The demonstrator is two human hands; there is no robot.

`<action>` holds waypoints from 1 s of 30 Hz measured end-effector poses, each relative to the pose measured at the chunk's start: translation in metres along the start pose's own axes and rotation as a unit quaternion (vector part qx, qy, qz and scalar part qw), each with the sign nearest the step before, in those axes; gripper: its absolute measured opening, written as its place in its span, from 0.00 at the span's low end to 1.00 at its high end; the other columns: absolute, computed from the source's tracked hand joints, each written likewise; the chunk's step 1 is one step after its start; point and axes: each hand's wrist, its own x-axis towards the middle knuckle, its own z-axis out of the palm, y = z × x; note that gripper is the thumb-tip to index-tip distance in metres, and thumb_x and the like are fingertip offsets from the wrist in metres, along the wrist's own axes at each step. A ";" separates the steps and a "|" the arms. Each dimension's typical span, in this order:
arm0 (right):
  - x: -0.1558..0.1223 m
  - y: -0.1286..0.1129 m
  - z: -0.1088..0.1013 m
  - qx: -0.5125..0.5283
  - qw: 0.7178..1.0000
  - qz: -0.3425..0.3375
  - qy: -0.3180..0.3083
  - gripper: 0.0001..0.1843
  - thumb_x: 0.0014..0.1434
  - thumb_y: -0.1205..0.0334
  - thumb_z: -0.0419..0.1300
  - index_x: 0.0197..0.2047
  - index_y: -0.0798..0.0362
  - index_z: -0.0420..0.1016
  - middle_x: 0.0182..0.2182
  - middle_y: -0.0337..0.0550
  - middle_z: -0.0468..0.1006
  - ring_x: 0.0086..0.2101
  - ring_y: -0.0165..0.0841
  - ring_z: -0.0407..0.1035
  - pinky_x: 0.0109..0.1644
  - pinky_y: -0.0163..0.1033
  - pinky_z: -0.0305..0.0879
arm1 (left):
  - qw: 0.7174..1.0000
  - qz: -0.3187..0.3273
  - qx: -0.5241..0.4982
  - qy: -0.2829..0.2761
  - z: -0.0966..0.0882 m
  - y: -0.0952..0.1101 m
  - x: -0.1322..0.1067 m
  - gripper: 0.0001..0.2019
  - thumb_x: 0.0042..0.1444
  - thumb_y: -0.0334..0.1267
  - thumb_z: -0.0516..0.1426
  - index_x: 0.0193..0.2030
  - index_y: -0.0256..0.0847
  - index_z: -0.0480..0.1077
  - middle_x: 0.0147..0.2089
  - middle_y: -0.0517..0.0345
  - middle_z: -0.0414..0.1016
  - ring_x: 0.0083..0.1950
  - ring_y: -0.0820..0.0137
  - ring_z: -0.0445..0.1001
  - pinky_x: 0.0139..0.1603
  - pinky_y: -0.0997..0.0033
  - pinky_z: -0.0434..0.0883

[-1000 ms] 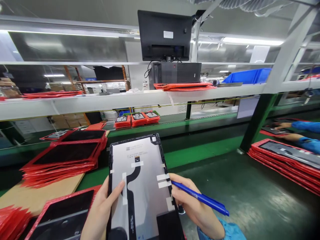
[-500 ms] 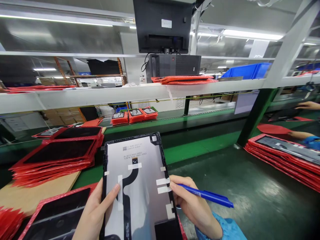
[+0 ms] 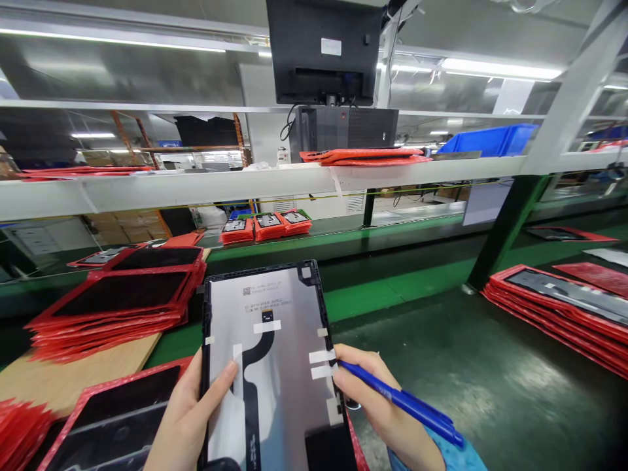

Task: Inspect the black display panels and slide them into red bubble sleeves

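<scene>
Pen [image 3: 402,402] tip lowered toward tape strips [image 3: 321,364]; pen pinched by right hand [image 3: 377,399], panel [image 3: 269,366] gripped upright by left hand [image 3: 189,418].

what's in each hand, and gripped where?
Left hand holds the display panel by its left edge, thumb lying on its back face. Right hand pinches the blue pen near its tip end.
</scene>
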 end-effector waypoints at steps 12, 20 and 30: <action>0.023 0.007 0.006 -0.133 0.986 -0.073 -0.062 0.23 0.61 0.46 0.51 0.21 0.51 0.54 0.20 0.32 0.50 0.23 0.27 0.46 0.26 0.36 0.42 | 0.998 0.039 0.045 0.007 0.001 -0.010 -0.010 0.29 0.46 0.51 0.65 0.55 0.46 0.70 0.47 0.59 0.80 0.54 0.60 0.75 0.55 0.74 0.69; 0.032 0.005 -0.001 -0.084 0.994 -0.059 -0.023 0.16 0.59 0.47 0.60 0.31 0.52 0.71 0.26 0.37 0.71 0.29 0.32 0.66 0.32 0.35 0.60 | 0.998 0.041 0.049 -0.009 -0.001 -0.005 -0.012 0.24 0.47 0.50 0.65 0.48 0.40 0.75 0.45 0.52 0.81 0.49 0.55 0.77 0.50 0.65 0.73; 0.017 0.005 0.008 0.331 0.926 0.079 -0.165 0.35 0.44 0.28 0.61 0.45 0.47 0.79 0.52 0.52 0.76 0.54 0.52 0.68 0.52 0.56 0.67 | 0.785 0.532 0.281 -0.147 0.001 -0.034 0.000 0.21 0.61 0.27 0.49 0.55 0.52 0.71 0.53 0.59 0.76 0.55 0.64 0.75 0.59 0.67 0.66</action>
